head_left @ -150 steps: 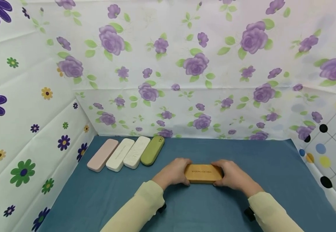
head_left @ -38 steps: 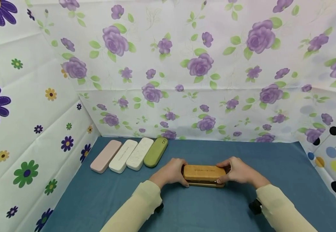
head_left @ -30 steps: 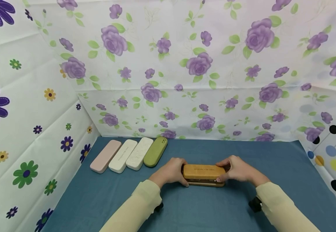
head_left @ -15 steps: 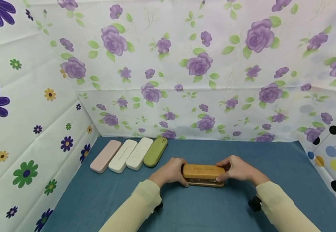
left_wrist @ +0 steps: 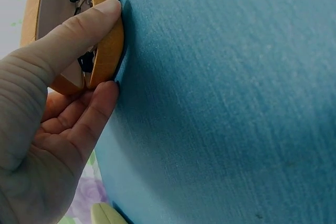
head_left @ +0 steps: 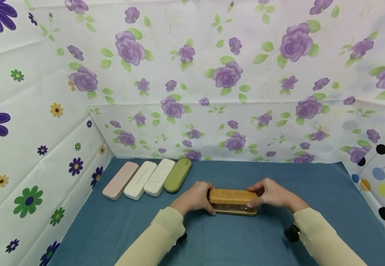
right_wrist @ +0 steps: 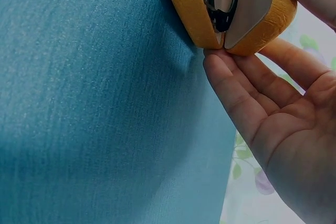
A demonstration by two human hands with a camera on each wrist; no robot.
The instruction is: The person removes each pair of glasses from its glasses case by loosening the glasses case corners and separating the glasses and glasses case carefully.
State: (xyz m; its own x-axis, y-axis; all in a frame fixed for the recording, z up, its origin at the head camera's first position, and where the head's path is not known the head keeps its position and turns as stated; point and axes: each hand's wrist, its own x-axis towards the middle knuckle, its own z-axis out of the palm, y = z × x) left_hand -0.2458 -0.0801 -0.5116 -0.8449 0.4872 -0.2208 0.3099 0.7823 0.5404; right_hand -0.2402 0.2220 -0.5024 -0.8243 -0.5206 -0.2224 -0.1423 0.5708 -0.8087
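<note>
A mustard-yellow glasses case (head_left: 230, 195) lies on the blue cloth with its lid part-way raised. Inside it are dark-framed eyeglasses (right_wrist: 223, 20), seen through the gap. My left hand (head_left: 196, 196) grips the case's left end; in the left wrist view its thumb (left_wrist: 86, 24) reaches across the opening onto the lower half's edge, and the fingers sit behind by the hinge. At the other end my right hand (head_left: 273, 193) holds the lid, thumb on its front edge and fingers behind at the hinge side.
Four-sided surroundings are not all seen; a floral sheet hangs behind. At the back left, a pink case (head_left: 121, 181), a lettered white case (head_left: 140, 180), a patterned white case (head_left: 159, 177) and a green case (head_left: 178, 175) lie in a slanted row on the blue cloth (head_left: 225, 240).
Five seconds ago the yellow glasses case was closed between both hands. Its lid has since risen, and the gap has widened slightly over the last second, showing more of the eyeglasses.
</note>
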